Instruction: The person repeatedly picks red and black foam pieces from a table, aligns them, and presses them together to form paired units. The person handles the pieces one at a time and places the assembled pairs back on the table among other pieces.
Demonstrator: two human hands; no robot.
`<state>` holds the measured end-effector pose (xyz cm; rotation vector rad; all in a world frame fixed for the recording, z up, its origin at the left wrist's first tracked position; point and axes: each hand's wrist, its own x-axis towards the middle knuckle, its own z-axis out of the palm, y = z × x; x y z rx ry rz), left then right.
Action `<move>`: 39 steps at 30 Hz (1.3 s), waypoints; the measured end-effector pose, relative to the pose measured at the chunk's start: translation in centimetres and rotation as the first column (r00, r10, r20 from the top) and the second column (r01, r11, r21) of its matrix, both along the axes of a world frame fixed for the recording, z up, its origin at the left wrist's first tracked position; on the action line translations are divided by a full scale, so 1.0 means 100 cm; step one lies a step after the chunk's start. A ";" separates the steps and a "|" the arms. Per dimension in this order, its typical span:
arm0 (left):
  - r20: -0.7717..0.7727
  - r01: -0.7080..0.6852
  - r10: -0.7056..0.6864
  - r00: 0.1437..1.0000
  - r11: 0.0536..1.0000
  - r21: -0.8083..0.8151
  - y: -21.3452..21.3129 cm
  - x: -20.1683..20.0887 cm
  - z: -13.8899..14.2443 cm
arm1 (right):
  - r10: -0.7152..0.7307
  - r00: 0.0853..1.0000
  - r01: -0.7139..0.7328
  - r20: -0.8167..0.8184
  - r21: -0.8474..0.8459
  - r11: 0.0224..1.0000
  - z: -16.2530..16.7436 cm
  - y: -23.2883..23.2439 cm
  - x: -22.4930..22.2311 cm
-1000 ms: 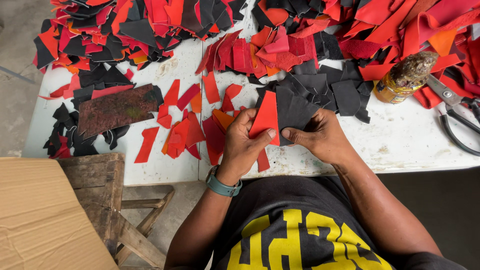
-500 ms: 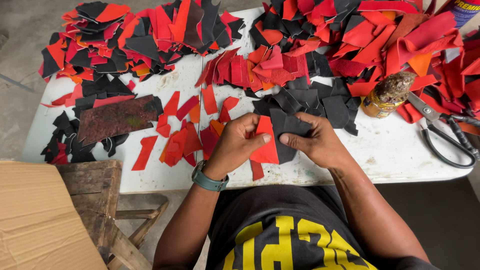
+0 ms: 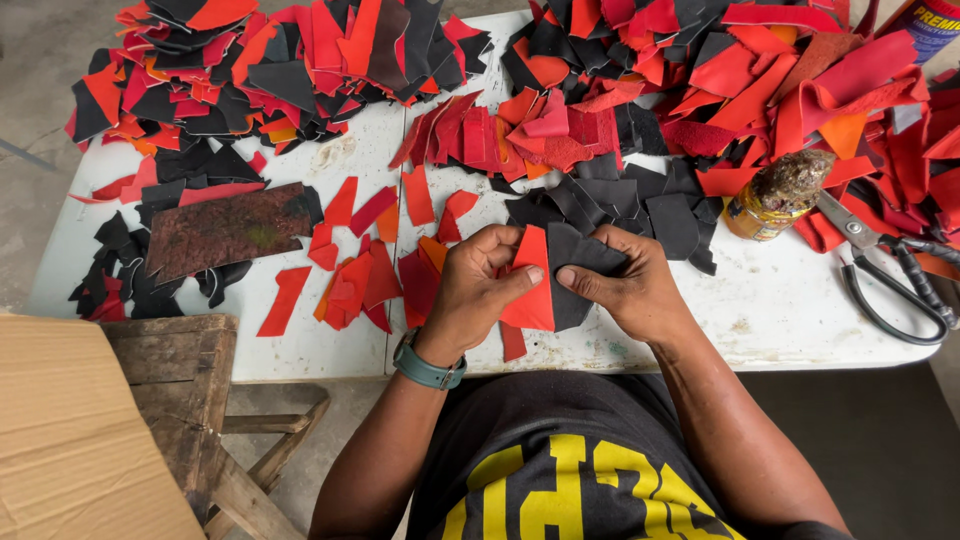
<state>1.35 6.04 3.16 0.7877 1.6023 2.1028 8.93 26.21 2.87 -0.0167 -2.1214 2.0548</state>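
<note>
Nearest you, at six o'clock, both hands meet just above the near edge of the white table (image 3: 640, 330). Your left hand (image 3: 470, 290) pinches a red triangular piece (image 3: 533, 285), thumb on top and the other fingers curled behind it. Your right hand (image 3: 630, 290) grips a black piece (image 3: 575, 265) the same way, thumb (image 3: 585, 283) pressed flat on its face. The two pieces overlap edge over edge between your thumbs, so you appear to be holding them together to line them up. Neither hand is loose: both are closed on their pieces, with the fingertips almost touching across the seam.

At nine o'clock from your hands lies a small scatter of red strips (image 3: 350, 285), laid apart as if sorted. Beyond them, at ten o'clock, a dark mottled rectangular slab (image 3: 225, 230) rests flat among black scraps. A wooden stool (image 3: 180, 400) and a sheet of cardboard (image 3: 70, 440) stand at seven o'clock, off the table.

At two o'clock a glue-crusted tin (image 3: 775, 195) stands upright, near enough to reach without shifting. Black-handled scissors (image 3: 885, 265) lie just beside it at three o'clock, blades towards the tin. From eleven through one o'clock, heaps of red and black offcuts (image 3: 620, 90) cover the far side of the table.
</note>
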 end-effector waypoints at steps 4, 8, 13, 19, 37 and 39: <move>0.036 -0.031 0.031 0.999 0.999 0.012 0.003 0.003 0.001 | -0.012 1.000 0.012 -0.003 0.032 0.999 0.002 -0.003 0.001; 0.011 -0.065 0.064 0.998 0.997 0.031 0.005 0.004 0.002 | -0.001 1.000 0.002 -0.016 0.018 1.000 0.001 -0.001 0.000; -0.017 -0.133 0.132 0.991 0.985 -0.108 0.009 0.006 0.003 | -0.015 1.000 0.016 -0.024 0.080 0.997 -0.007 -0.002 -0.001; -0.184 -0.092 0.048 0.982 0.966 -0.241 0.005 0.013 0.005 | 0.057 0.998 -0.062 0.029 0.244 0.968 0.008 0.002 0.004; 0.024 -0.020 0.023 0.999 0.995 -0.097 -0.002 -0.007 -0.017 | 0.067 0.998 -0.068 0.020 0.016 0.998 0.005 0.008 -0.004; 0.014 -0.030 0.031 0.999 0.996 -0.083 -0.001 -0.008 -0.021 | 0.055 0.998 -0.055 0.015 0.017 0.998 0.006 0.007 -0.004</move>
